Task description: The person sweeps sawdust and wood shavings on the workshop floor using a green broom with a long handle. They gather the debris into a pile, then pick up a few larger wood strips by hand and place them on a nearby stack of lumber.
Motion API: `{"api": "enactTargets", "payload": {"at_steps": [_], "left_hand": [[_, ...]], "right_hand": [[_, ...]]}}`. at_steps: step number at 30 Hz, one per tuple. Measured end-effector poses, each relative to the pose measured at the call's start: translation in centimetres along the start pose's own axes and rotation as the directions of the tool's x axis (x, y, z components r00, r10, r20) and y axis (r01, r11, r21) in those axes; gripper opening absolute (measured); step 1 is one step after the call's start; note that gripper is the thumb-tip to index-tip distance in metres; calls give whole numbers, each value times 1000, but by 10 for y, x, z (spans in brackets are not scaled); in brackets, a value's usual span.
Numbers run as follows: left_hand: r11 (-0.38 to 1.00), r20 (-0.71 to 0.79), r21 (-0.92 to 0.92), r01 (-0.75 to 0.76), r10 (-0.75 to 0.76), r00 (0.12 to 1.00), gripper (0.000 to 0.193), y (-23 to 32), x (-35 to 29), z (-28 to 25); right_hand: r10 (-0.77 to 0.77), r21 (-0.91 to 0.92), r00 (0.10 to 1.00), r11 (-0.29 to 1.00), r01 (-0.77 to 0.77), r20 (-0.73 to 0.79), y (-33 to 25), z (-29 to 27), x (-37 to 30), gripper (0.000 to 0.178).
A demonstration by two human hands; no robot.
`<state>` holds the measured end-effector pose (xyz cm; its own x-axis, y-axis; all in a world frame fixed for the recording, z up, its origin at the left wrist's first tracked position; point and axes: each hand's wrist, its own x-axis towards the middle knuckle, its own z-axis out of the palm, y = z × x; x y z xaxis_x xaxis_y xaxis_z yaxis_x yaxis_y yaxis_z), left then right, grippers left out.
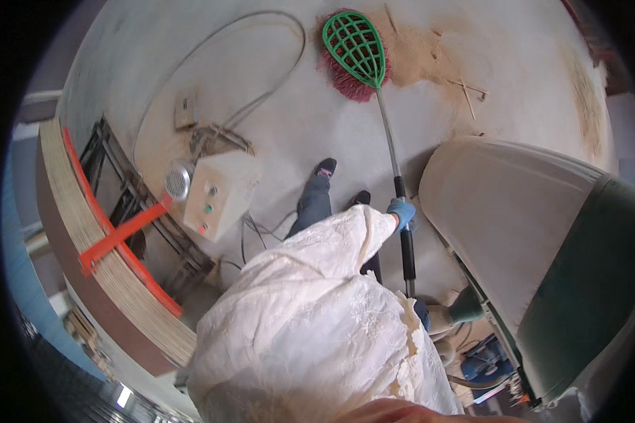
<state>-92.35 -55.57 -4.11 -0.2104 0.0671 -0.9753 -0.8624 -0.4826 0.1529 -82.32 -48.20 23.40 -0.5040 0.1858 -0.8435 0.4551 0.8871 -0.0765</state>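
Observation:
My left hand (401, 213), in a blue glove, is closed around the dark grip of a long-handled broom (386, 120). The broom's metal pole runs away from me to a green lattice head with dark red bristles, which rests on the floor. Beside the head lies a patch of sawdust (420, 60) with a few thin wood sticks (467, 95). A white lace-edged garment covers my arm and body and hides the pole's near end. I cannot make out my right hand.
On the left, stacked sheets (85, 211) stand by a red-orange metal frame (123, 236). A pale control box (222, 194) with buttons stands nearby, and a cable (261, 99) loops over the floor. A large white-and-green rounded bag or cover (515, 211) bulges at the right.

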Motion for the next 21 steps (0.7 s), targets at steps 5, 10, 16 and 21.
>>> {"api": "enactTargets", "payload": {"at_steps": [5, 10, 16, 21], "left_hand": [[991, -2, -109, -72, 73, 997, 24, 31, -64, -10], [980, -40, -194, 43, -51, 998, 24, -50, -110, -11], [808, 175, -398, 435, -398, 900, 14, -121, -119, -16], [797, 116, -381, 470, -463, 879, 13, -137, -96, -10]], "right_hand": [[111, -44, 993, 993, -113, -50, 42, 3, -79, 43], [139, -119, 973, 979, -162, -182, 116, 4, -160, 43], [-60, -455, 958, 887, -76, -279, 195, -31, -151, 36], [-290, -475, 911, 871, 124, -294, 223, -55, -115, 36]]}}
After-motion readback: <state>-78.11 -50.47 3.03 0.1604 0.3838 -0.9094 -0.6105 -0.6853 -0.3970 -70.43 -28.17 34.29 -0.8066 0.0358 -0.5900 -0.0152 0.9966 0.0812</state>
